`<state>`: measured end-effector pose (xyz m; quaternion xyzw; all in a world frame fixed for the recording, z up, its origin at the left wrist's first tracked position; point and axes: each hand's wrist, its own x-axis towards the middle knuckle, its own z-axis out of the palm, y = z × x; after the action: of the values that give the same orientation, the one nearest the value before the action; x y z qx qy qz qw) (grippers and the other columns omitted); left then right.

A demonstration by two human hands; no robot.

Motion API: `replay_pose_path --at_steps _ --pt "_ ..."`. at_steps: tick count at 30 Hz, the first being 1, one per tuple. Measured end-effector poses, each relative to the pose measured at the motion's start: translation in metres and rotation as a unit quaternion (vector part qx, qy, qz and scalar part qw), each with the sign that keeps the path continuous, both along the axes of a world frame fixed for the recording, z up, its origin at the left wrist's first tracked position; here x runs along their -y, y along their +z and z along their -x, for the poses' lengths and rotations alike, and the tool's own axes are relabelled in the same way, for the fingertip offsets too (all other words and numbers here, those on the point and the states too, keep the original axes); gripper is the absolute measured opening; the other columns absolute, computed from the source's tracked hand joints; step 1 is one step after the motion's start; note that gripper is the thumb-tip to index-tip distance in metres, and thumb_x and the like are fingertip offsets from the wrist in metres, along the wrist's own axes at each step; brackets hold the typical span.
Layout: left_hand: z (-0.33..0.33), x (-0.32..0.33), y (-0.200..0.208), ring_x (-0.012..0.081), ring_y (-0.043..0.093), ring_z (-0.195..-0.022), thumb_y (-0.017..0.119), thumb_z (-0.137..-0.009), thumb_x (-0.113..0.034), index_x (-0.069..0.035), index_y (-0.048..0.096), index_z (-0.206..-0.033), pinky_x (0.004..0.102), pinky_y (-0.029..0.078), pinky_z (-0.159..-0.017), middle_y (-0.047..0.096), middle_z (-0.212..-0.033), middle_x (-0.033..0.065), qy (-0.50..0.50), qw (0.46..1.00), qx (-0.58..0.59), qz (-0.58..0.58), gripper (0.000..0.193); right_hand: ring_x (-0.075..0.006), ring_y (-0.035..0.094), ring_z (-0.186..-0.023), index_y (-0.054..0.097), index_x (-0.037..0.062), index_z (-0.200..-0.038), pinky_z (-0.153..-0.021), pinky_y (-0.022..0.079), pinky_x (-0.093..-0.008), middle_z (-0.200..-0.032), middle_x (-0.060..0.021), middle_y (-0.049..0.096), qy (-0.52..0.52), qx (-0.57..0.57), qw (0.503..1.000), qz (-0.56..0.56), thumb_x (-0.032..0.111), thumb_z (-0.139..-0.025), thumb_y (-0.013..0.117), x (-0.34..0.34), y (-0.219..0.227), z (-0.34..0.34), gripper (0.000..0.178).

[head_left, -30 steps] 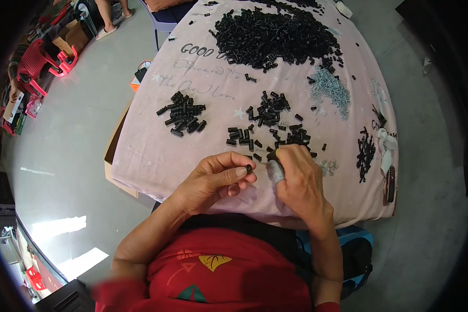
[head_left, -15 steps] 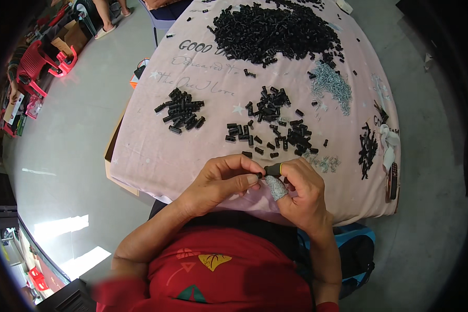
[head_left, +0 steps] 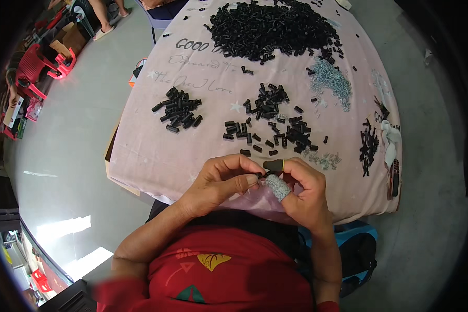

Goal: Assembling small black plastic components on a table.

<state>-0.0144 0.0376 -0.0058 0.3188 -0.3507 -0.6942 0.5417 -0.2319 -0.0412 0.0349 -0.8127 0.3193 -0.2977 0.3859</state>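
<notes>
Close to the table's front edge, my left hand (head_left: 213, 184) pinches a small black plastic piece (head_left: 259, 176) between thumb and fingers. My right hand (head_left: 308, 191) meets it there, its thumb and index finger closed on the piece's other end; the fingertips partly hide it. A dark finger cover (head_left: 273, 165) sits on my right index finger, and a grey wrap (head_left: 278, 187) is around the right thumb. Just beyond my hands lie loose short black cylinders (head_left: 299, 136) and a scatter of small silvery screws (head_left: 325, 158).
A large heap of black parts (head_left: 275, 31) covers the table's far end, with a pile of silvery screws (head_left: 332, 83) beside it. A smaller cylinder pile (head_left: 178, 110) lies left. Thin black strips (head_left: 368, 148) lie right. A blue-black bag (head_left: 361, 255) is below the table.
My right index finger has lifted slightly and straightened at the piece, and the right hand has shifted a little. My left hand stays in almost the same pinch.
</notes>
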Motion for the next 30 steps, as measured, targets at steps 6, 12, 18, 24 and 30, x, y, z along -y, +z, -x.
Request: replay_pose_path --at_steps 6,12,18,24,30 --pt "-0.001 0.0 -0.002 0.0029 0.058 -0.084 0.072 -0.104 -0.014 -0.003 0.073 -0.124 0.0181 0.044 -0.072 0.071 -0.097 -0.0025 -0.002 0.999 0.001 -0.052 0.022 -0.0092 0.061 -0.073 0.076 0.0007 -0.112 -0.061 0.047 -0.0238 -0.096 -0.0067 0.072 -0.002 0.047 0.999 -0.028 -0.005 -0.085 0.074 -0.001 0.001 0.003 0.028" --pt "0.003 0.0 0.003 0.0031 0.059 -0.08 0.074 -0.102 -0.016 -0.004 0.075 -0.126 0.0179 0.045 -0.069 0.073 -0.098 -0.0019 0.016 0.998 -0.004 -0.054 0.027 -0.0104 0.064 -0.078 0.078 -0.0008 -0.11 -0.067 0.05 -0.0236 -0.103 -0.0091 0.075 -0.008 0.095 0.995 -0.017 -0.006 -0.085 0.074 -0.007 0.007 0.004 0.025" --pt "0.008 0.0 0.006 0.0047 0.063 -0.082 0.076 -0.1 -0.014 -0.004 0.076 -0.127 0.0195 0.047 -0.067 0.075 -0.098 -0.0004 0.007 0.997 0.002 -0.078 0.028 -0.011 0.064 -0.077 0.078 -0.0017 -0.112 -0.067 0.05 -0.024 -0.104 -0.0112 0.075 -0.004 0.124 0.992 -0.003 -0.008 -0.086 0.072 -0.008 0.004 0.004 0.027" --pt "0.015 0.0 0.009 0.0068 0.067 -0.077 0.079 -0.097 -0.008 -0.002 0.077 -0.123 0.019 0.049 -0.062 0.077 -0.095 0.004 0.025 0.994 -0.009 -0.108 0.027 -0.0105 0.062 -0.075 0.078 -0.0017 -0.113 -0.067 0.05 -0.0237 -0.104 -0.0113 0.074 -0.003 0.11 0.994 0.015 -0.009 -0.086 0.072 -0.007 0.001 0.005 0.029" --pt "0.016 -0.001 0.007 0.0075 0.068 -0.079 0.077 -0.098 -0.007 -0.002 0.077 -0.125 0.0204 0.05 -0.063 0.076 -0.093 0.0048 0.029 0.994 -0.014 -0.104 0.027 -0.011 0.063 -0.075 0.078 -0.0021 -0.112 -0.066 0.051 -0.0244 -0.104 -0.0118 0.075 -0.013 0.103 0.994 0.023 -0.009 -0.086 0.072 -0.007 0.0 0.005 0.028"
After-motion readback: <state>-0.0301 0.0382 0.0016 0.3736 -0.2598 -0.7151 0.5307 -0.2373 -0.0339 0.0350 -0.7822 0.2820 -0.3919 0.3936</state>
